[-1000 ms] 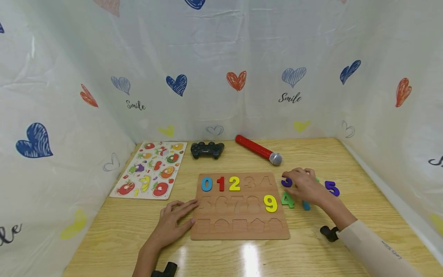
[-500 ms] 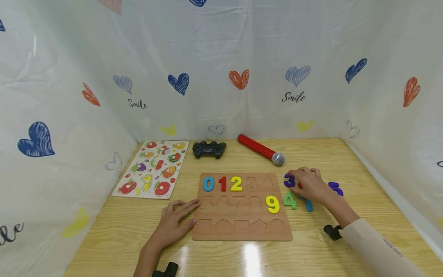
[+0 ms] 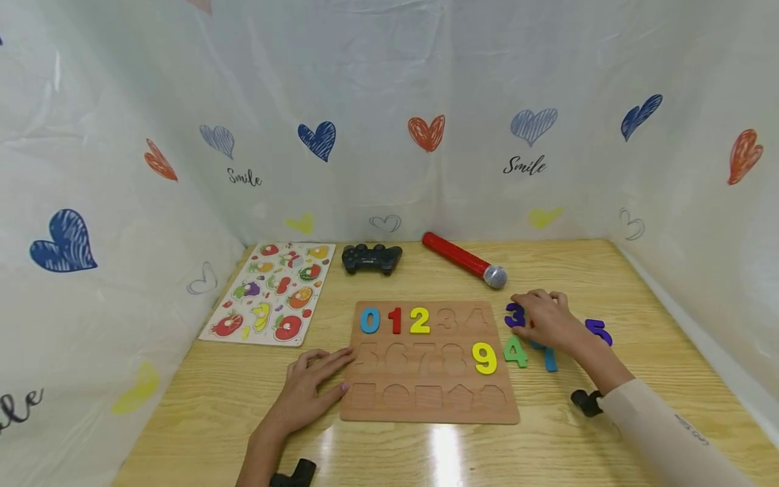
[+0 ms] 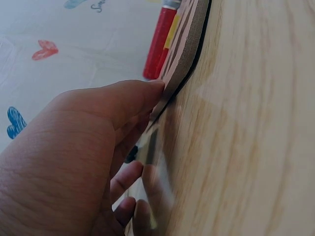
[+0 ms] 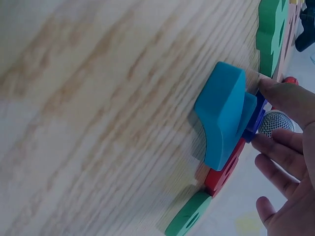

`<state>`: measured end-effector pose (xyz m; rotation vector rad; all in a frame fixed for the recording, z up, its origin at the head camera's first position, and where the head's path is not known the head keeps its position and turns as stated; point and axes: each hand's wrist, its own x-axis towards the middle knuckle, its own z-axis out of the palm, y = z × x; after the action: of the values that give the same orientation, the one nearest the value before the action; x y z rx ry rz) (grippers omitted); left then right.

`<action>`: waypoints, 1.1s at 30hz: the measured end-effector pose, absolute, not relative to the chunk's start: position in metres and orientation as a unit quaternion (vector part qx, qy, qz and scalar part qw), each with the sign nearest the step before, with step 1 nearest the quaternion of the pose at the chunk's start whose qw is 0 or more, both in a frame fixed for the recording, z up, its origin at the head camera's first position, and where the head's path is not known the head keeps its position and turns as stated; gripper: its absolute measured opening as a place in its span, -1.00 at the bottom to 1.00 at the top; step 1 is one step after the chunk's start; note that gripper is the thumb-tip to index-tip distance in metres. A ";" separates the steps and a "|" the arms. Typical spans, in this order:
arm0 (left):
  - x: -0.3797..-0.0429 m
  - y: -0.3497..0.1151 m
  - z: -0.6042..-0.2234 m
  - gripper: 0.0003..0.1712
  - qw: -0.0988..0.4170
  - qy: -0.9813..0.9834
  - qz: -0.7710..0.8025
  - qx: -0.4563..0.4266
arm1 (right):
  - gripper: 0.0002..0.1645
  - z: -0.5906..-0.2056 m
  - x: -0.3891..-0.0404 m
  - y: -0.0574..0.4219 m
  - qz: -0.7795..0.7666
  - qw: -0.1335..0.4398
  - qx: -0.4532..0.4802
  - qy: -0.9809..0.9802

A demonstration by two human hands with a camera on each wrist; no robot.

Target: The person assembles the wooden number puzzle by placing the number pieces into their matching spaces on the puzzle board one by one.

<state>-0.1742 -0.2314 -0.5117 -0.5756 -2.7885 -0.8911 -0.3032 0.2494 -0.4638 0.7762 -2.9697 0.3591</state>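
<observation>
My right hand [image 3: 550, 323] pinches the purple number 3 [image 3: 514, 316] between thumb and fingertips, just right of the wooden number board [image 3: 426, 409]. In the right wrist view, the thumb and a fingertip meet opposite ends of that purple piece [image 5: 256, 118]. Below the hand lie the green 4 [image 3: 516, 352] and the blue 7 [image 3: 550, 359]. A red piece [image 5: 224, 172] and a green one [image 5: 188, 215] show beyond the 7 in the right wrist view. My left hand [image 3: 310, 394] rests on the table, fingertips and thumb at the board's left edge.
Blue 0 [image 3: 370, 320], red 1 [image 3: 395, 320], yellow 2 [image 3: 420, 321] and yellow 9 [image 3: 485, 358] sit on the board. A purple 5 [image 3: 599, 331] lies far right. Behind are a fruit board [image 3: 262, 297], a game controller [image 3: 372, 258] and a red microphone [image 3: 462, 258].
My right fingers have shifted to the side of the purple 3, which shows more fully and is turned slightly. The left hand stays at the board's edge. The head view has shifted slightly.
</observation>
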 end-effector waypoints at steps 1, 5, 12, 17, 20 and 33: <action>-0.175 -0.231 -0.512 -0.42 0.080 -0.932 -0.297 -0.193 | -0.24 -0.464 -0.304 0.249 0.116 0.023 0.249 -0.961; -0.175 -0.231 -0.512 -0.42 0.081 -0.932 -0.295 -0.193 | -0.25 -0.463 -0.305 0.249 0.115 0.017 0.241 -0.964; -0.176 -0.231 -0.513 -0.42 0.087 -0.933 -0.291 -0.195 | -0.26 -0.461 -0.303 0.251 0.114 0.018 0.239 -0.964; -0.174 -0.231 -0.513 -0.42 0.088 -0.934 -0.288 -0.193 | -0.25 -0.460 -0.301 0.250 0.125 0.024 0.244 -0.961; -0.174 -0.232 -0.513 -0.42 0.087 -0.935 -0.287 -0.191 | -0.25 -0.458 -0.299 0.249 0.127 0.028 0.246 -0.961; -0.173 -0.233 -0.513 -0.42 0.077 -0.934 -0.292 -0.189 | -0.25 -0.448 -0.293 0.239 0.115 0.039 0.263 -0.957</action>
<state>-0.1732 -0.2334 -0.5127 -0.5661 -2.7992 -0.8757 -0.2926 0.2392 -0.4479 0.8073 -2.9334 0.3514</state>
